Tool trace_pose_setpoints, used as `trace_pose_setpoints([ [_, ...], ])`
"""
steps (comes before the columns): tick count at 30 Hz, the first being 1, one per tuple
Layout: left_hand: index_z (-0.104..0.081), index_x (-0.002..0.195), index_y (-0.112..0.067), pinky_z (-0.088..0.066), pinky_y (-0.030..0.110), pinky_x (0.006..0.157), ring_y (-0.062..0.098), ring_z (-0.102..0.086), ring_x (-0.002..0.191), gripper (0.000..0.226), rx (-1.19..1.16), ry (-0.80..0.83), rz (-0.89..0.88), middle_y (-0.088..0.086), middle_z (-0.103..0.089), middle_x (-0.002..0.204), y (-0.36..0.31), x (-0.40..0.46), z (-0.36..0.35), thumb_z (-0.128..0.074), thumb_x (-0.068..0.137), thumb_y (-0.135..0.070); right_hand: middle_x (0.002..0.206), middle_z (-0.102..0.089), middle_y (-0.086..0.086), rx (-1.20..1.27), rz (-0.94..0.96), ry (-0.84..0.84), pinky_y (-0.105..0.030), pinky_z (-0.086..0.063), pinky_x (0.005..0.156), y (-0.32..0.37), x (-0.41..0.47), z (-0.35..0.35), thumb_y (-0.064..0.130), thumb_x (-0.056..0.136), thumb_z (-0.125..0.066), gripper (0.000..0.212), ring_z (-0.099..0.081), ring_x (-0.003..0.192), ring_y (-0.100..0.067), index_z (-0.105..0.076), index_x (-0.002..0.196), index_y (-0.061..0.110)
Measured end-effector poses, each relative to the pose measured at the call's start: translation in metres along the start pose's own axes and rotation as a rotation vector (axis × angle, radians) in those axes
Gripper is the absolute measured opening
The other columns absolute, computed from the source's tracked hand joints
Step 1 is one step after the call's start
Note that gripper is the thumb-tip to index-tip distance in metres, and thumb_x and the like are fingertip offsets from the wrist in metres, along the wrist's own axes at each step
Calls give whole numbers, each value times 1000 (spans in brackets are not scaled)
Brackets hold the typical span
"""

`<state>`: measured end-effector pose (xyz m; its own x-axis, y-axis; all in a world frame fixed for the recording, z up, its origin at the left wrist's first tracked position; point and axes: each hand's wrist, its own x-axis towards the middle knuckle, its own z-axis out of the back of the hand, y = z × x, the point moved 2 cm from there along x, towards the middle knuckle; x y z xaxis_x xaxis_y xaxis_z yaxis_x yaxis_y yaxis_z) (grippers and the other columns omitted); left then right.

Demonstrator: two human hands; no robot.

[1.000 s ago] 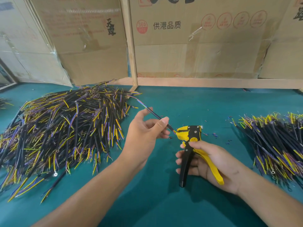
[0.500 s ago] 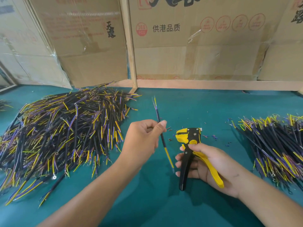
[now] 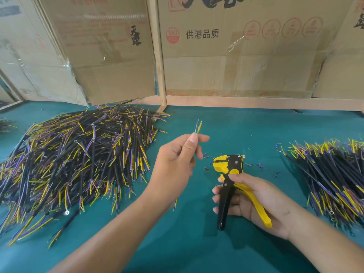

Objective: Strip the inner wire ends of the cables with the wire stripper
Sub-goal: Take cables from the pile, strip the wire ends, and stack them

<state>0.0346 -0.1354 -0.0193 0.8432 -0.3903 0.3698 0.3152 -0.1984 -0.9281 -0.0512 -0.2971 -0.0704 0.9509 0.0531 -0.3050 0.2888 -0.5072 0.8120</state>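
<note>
A thin, limp cable (image 3: 199, 127) is pinched upright in the left hand (image 3: 177, 162) beside the wire stripper (image 3: 229, 174), which is gripped by the right hand (image 3: 254, 200); it is best held near its yellow end.

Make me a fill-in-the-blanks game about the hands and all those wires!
1. The right hand holds the yellow and black wire ____.
2. The left hand pinches one ____, its wire ends pointing up.
3. The table cover is ____.
4. The bigger cable pile lies on the ____ side.

Missing words: stripper; cable; green; left
</note>
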Motion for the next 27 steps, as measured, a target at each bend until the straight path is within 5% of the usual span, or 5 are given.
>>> trace_pose_setpoints([
  [7,-52,103,-30,-28,18,44,14,-28,50,12,3,95,-62,-5,-58,73,-5,-3,-1,-46,102,-19,99,-67,-30,3,-4,-2,-51,-59,74,-1,1,1,25,82,-65,43,-70,83,-39,-59,115,-2],
  [27,-59,92,-28,-26,14,45,4,-30,46,1,23,36,-22,-12,-46,65,-5,-3,-1,-59,92,-27,99,-67,-31,-1,-2,-32,-51,-59,72,1,-3,-3,25,82,-64,56,-69,81,-39,-54,126,-9],
])
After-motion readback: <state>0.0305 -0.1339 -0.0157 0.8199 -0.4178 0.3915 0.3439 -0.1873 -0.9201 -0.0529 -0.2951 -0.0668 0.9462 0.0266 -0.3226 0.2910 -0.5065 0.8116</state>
